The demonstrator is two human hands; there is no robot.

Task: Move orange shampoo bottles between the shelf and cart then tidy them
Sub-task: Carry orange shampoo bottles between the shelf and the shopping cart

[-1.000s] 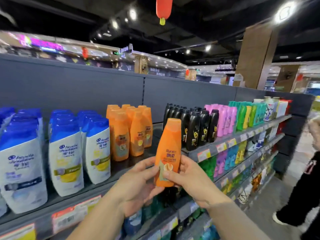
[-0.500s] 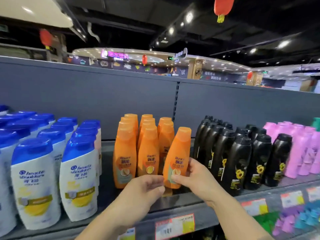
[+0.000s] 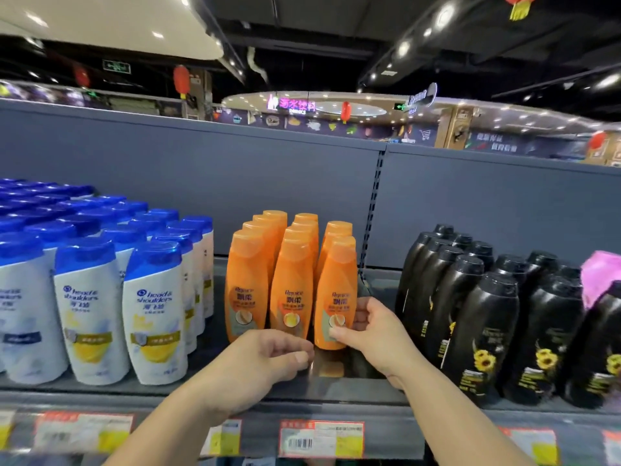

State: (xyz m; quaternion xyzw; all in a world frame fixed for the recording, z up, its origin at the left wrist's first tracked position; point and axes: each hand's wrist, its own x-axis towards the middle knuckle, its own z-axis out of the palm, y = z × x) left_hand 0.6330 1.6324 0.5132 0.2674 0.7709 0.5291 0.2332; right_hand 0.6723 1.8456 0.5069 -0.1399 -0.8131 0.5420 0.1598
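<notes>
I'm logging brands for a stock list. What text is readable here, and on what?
"head & shoulders": white bottles with blue caps.
"Rejoice": orange bottles; Chinese characters beneath, too blurred to read.
Black bottles: label text blurred.
Price tags on the shelf edge: too small.
Pink neon sign: Chinese, unclear.
</notes>
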